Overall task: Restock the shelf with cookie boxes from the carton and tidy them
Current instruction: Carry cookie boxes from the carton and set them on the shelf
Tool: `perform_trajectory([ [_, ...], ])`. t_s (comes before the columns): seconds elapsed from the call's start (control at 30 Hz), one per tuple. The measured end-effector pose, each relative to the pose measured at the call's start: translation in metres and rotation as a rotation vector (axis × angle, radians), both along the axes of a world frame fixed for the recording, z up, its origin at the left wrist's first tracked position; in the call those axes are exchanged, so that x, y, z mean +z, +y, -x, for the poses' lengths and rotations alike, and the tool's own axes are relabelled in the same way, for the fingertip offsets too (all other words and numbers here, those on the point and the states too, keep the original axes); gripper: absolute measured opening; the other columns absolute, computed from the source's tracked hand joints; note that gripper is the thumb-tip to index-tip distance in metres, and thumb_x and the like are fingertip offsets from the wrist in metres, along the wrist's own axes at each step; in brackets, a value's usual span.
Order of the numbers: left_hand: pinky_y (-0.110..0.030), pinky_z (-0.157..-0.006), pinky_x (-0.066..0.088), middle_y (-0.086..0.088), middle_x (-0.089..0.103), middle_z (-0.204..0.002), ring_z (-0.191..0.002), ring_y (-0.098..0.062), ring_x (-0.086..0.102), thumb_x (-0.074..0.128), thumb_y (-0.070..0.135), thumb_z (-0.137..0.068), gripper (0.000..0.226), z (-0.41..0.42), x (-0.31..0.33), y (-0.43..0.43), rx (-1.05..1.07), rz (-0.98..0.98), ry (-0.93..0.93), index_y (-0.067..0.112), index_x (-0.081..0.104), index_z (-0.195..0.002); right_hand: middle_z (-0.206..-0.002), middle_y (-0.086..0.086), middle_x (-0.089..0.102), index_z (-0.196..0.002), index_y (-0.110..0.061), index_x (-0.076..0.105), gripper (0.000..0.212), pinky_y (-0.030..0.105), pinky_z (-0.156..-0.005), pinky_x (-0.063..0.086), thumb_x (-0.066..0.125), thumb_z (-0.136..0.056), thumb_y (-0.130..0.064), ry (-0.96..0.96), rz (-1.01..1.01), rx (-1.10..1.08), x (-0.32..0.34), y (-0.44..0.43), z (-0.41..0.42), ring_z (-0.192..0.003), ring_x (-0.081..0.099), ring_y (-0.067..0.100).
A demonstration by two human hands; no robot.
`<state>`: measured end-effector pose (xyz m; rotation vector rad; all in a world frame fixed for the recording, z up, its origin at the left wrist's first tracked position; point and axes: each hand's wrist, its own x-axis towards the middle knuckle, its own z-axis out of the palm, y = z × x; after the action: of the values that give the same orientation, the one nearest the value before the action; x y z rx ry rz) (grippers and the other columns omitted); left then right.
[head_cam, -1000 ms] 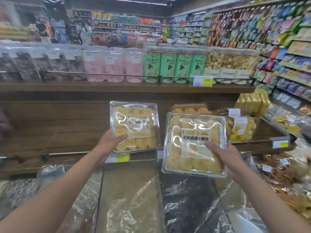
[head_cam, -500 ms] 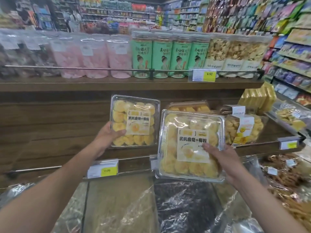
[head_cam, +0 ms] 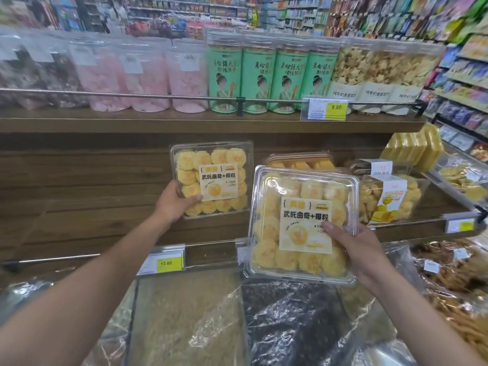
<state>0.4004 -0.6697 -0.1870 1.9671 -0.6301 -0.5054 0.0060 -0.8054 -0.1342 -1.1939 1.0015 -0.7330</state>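
Note:
I hold two clear plastic cookie boxes with yellow cookies and cream labels. My left hand grips the lower left corner of the farther cookie box, held upright over the wooden middle shelf. My right hand grips the lower right edge of the nearer cookie box, held tilted in front of the shelf rail. Behind it, another cookie box lies on the shelf. The carton is not in view.
The upper shelf carries pink tubs, green canisters and bags of pale snacks. A bagged yellow snack and yellow packs sit right on the middle shelf. Price tags hang on the rail. Plastic-covered bins lie below.
Both boxes have come closer to the shelf and risen slightly. The left box now stands over the middle shelf. My view has moved nearer the shelves.

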Motion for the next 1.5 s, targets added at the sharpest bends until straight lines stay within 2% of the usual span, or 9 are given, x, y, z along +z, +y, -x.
perform_trajectory([
  [0.23,-0.049,-0.103,0.057,-0.001,0.069,-0.126,-0.115,-0.025,0.068,0.091,0.027,-0.082,0.061,0.002,0.004,-0.011,-0.007,0.037,0.023,0.022,0.055,-0.131,-0.101,0.011,0.081,-0.123,-0.007,0.068,0.056,0.033,-0.063,0.064,0.084,-0.072,-0.023,-0.019,-0.011,0.01,0.0,0.001,-0.001,-0.089,0.08,0.026],
  [0.4,-0.046,-0.102,0.057,0.004,0.067,-0.114,-0.11,-0.023,0.066,0.089,0.02,-0.083,0.069,0.007,0.007,-0.009,-0.007,0.048,0.071,0.017,0.05,-0.139,-0.099,0.009,0.081,-0.121,-0.008,0.069,0.056,0.033,-0.062,0.064,0.084,-0.069,-0.024,-0.018,-0.002,0.015,0.002,0.007,-0.005,-0.087,0.08,0.024],
  [0.7,-0.053,-0.11,0.051,-0.007,0.057,-0.147,-0.131,-0.029,0.058,0.092,0.03,-0.08,0.095,0.007,0.011,0.009,0.045,0.009,0.033,0.016,0.037,-0.156,-0.096,0.008,0.082,-0.114,-0.011,0.07,0.034,0.039,-0.073,0.064,0.082,-0.084,-0.017,0.019,0.035,0.028,0.009,0.021,-0.011,-0.085,0.08,0.024],
  [0.8,-0.049,-0.109,0.05,-0.001,0.059,-0.141,-0.131,-0.025,0.056,0.085,0.033,-0.088,0.073,0.012,0.011,0.028,0.149,0.005,-0.239,0.021,0.047,-0.149,-0.097,0.007,0.082,-0.113,-0.013,0.07,0.032,0.043,-0.078,0.064,0.082,-0.085,-0.018,0.016,0.056,0.053,0.014,0.026,-0.018,-0.088,0.08,0.025],
  [0.9,-0.035,-0.093,0.052,0.009,0.062,-0.123,-0.111,-0.014,0.062,0.072,0.03,-0.099,0.038,0.039,0.029,0.051,0.032,0.096,-0.465,0.026,0.059,-0.134,-0.097,0.006,0.082,-0.113,-0.016,0.07,0.033,0.047,-0.083,0.063,0.083,-0.084,-0.02,0.022,0.077,0.093,0.021,0.032,-0.036,-0.089,0.08,0.025],
  [1.0,-0.027,-0.08,0.055,0.007,0.072,-0.117,-0.101,-0.018,0.07,0.058,0.034,-0.107,0.014,0.063,0.049,0.066,-0.241,0.163,-0.096,0.033,0.066,-0.119,-0.093,-0.003,0.082,-0.106,-0.025,0.066,0.034,0.047,-0.09,0.062,0.088,-0.08,-0.027,0.045,0.114,0.136,0.028,0.036,-0.062,-0.093,0.079,0.024],
  [1.1,-0.039,-0.087,0.063,0.0,0.077,-0.12,-0.108,-0.023,0.075,0.066,0.054,-0.097,0.04,0.072,0.062,0.082,-0.467,0.053,0.197,0.03,0.066,-0.129,-0.111,-0.001,0.079,-0.119,-0.025,0.065,0.068,0.051,-0.099,0.059,0.096,-0.062,-0.046,0.048,0.146,0.179,0.039,0.043,-0.089,-0.105,0.075,0.023],
  [1.3,-0.03,-0.059,0.059,0.0,0.08,-0.113,-0.102,-0.024,0.078,0.084,0.035,-0.075,0.058,0.063,0.068,0.095,-0.392,0.163,0.277,0.029,0.063,-0.129,-0.114,-0.006,0.079,-0.127,-0.023,0.067,0.053,0.047,-0.105,0.055,0.09,-0.08,-0.033,-0.013,0.204,0.242,0.047,0.051,-0.126,-0.11,0.074,0.016],
  [1.5,-0.057,-0.085,0.061,-0.007,0.079,-0.12,-0.112,-0.035,0.075,0.078,0.017,-0.088,0.048,0.04,0.06,0.103,-0.281,0.255,0.342,0.024,0.059,-0.132,-0.125,-0.001,0.075,-0.136,-0.021,0.057,0.056,0.05,-0.093,0.062,0.083,-0.087,-0.021,0.02,0.238,0.337,0.048,0.054,-0.146,-0.109,0.074,0.019],
])
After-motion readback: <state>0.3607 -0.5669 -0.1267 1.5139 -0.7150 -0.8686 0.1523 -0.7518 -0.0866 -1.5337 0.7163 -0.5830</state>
